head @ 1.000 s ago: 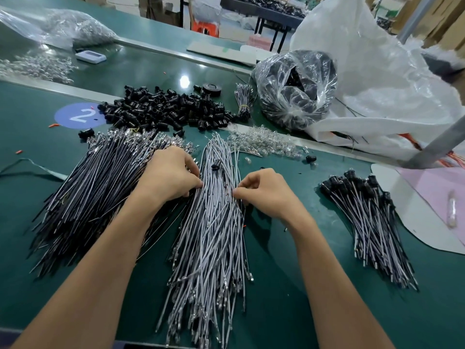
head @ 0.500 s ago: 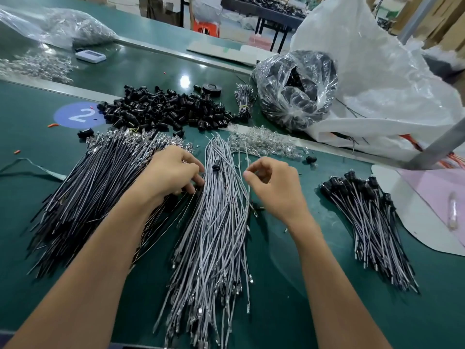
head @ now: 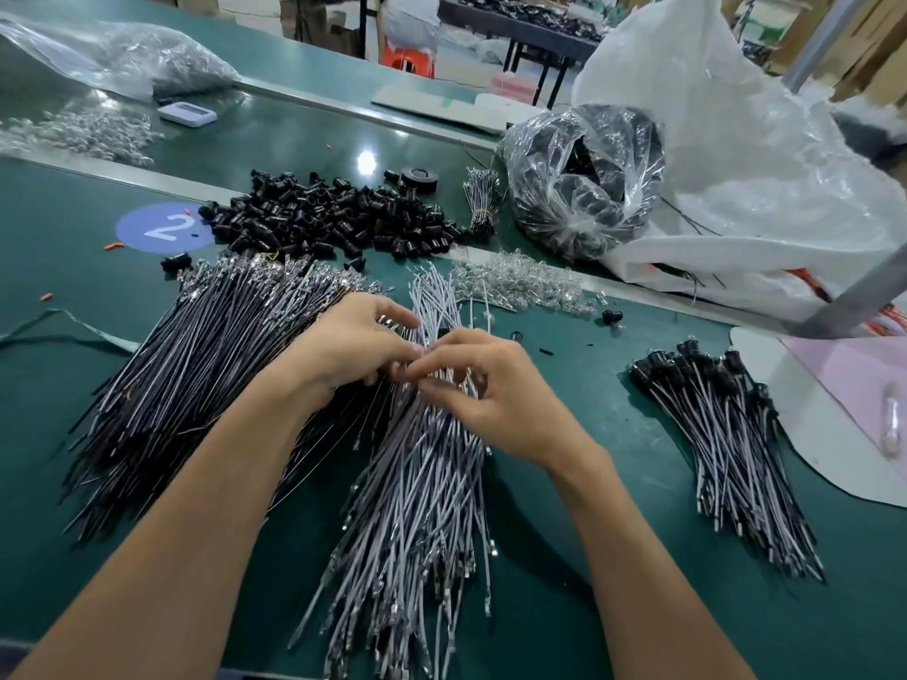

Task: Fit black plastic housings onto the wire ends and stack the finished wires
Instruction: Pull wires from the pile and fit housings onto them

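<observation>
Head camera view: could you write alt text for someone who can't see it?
A person's left hand and right hand meet over a pile of grey wires on a green table, pinching a few. Dark wires lie to the left, loose black housings beyond, finished wires stacked at right.

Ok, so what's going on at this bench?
A person is assembling wires at a green table. The left hand and right hand meet over the middle pile of pale wires, fingertips pinching strands; whether a housing is between them is hidden. Loose black housings lie heaped beyond, dark wires sit to the left, and finished wires with housings fitted are stacked on the right.
</observation>
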The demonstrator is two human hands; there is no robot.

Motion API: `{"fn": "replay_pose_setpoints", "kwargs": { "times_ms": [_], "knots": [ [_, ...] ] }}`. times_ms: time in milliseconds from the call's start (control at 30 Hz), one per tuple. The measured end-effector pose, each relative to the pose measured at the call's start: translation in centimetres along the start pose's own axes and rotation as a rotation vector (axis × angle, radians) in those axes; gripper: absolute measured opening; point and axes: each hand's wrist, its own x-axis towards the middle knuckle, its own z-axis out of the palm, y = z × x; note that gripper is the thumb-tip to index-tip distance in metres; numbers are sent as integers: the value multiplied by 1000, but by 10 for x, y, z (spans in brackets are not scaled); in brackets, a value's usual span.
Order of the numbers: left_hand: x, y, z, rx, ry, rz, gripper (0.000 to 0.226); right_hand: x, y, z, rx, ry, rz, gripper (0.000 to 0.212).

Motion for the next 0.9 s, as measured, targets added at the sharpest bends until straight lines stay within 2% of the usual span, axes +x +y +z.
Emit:
{"fn": "replay_pose_setpoints", "kwargs": {
  "times_ms": [67,167,267,333,433,500,600,700,800,900],
  "knots": [
    [0,2,2,-40,-15,0,20,0,2,5,-67,-86,0,11],
    [1,3,3,-118,27,0,18,0,5,8,-101,-10,8,16],
    [4,0,0,-52,317,63,18,1,7,4,-46,36,47,19],
    [5,-1,-1,47,537,177,15,2,9,1,-32,43,87,21],
    [4,-3,-3,208,699,287,13,0,12,-5,-8,67,153,23],
    [5,-6,-4,336,680,268,11,-1,14,-9,-6,88,190,23],
    [6,-8,-2,548,547,204,4,-1,15,-10,14,88,227,23],
    [6,-7,4,750,437,150,16,-2,15,-8,19,97,235,23],
    [8,-7,8,808,397,126,26,-2,16,-7,7,94,228,24],
    [8,-7,11,806,345,97,26,-2,15,-5,-6,91,219,22]
  ]
}}
